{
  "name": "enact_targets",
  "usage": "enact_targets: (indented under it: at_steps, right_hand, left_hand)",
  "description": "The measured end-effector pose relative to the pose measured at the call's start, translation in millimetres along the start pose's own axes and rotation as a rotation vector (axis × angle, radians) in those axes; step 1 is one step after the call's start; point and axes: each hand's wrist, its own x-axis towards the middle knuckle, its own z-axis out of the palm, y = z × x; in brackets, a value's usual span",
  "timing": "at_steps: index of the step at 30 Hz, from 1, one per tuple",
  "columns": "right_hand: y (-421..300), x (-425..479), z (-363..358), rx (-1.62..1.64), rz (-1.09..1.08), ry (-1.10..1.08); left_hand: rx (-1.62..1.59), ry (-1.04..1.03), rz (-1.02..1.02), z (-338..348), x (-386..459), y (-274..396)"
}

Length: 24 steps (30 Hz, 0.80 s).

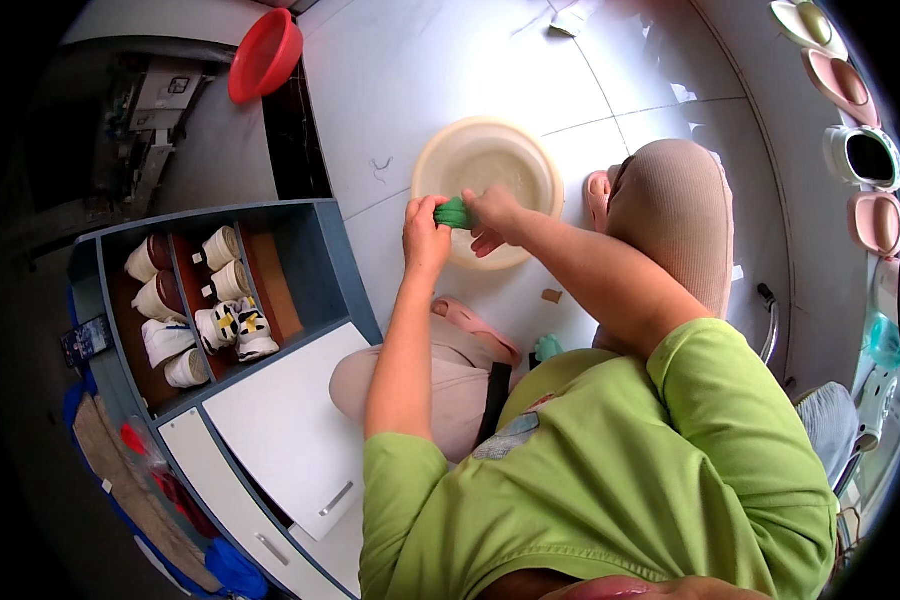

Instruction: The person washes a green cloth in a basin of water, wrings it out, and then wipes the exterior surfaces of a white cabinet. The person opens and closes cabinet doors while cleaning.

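Note:
My left hand (426, 238) grips a bundled green cloth (454, 214) with its fingers curled around one end. The cloth is folded or twisted into a short roll. At its other end is my right hand (496, 216), slightly blurred, with the lower fingers spread. Whether those fingers hold the cloth or only touch it is unclear. Both hands are above the near part of a cream plastic basin (424, 169), which stands on the floor between my feet. Shallow, cloudy-looking water (502, 174) shows inside.
To the left stands a shoe cabinet (345, 277) with several shoes (229, 330) and a white door (285, 420). A red basin (266, 56) is at the upper left. Slippers (844, 86) line the right wall. A brown scrap (552, 295) and a green item (547, 347) lie on the tiled floor.

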Motion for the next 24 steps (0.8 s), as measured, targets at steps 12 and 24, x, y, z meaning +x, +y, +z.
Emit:
enact_targets:
  at_steps: [12, 24]
  right_hand:
    - [32, 40, 25, 0.608, -0.132, -0.003]
    - [39, -8, 69, 1.050, -0.146, -0.374]
  left_hand:
    - [-0.129, 0.127, 0.294, 20, -43, 25]
    - [-2.253, -0.178, -0.363, 48, -10, -30]
